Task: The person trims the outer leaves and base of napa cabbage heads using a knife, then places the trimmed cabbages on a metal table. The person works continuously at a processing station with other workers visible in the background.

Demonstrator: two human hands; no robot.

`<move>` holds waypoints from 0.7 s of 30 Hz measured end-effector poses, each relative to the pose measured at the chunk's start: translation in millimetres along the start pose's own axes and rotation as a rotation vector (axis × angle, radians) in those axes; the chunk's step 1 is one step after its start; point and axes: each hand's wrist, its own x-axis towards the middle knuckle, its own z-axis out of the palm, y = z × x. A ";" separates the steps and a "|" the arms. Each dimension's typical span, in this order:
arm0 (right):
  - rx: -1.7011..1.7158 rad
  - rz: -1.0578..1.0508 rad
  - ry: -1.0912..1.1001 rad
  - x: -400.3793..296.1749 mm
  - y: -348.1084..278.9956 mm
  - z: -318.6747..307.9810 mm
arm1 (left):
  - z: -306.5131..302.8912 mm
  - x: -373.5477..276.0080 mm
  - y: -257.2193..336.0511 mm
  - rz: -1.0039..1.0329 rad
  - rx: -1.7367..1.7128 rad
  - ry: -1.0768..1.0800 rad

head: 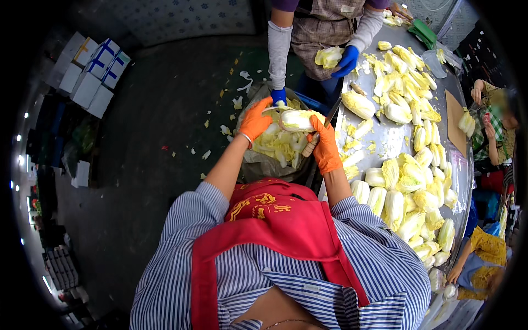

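Observation:
My right hand, in an orange glove, grips a knife by its wooden handle and also steadies one end of a napa cabbage. The knife's blade points up and away, beside the table edge. At the other end of the cabbage, my left hand, also gloved in orange, pinches a pale leaf piece; the fingertips are partly hidden. Below both hands stands a large sack-lined container holding loose yellow-white leaves.
A metal table on the right carries many napa cabbages and leaf scraps. Opposite me, a co-worker's blue-gloved hand holds a small cabbage; the other reaches into the container. Scraps litter the floor. White boxes are stacked left.

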 end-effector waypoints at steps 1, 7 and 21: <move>-0.023 -0.018 0.010 -0.5 -3.0 0.1 | 4.2 2.9 0.4 0.142 0.135 0.111; -0.217 -0.082 0.137 5.6 -4.4 -0.7 | -23.1 -0.8 52.9 0.399 -0.285 -0.361; -0.198 0.035 -0.129 -3.6 -0.3 28.7 | -25.4 -37.1 53.0 0.230 -0.207 -0.247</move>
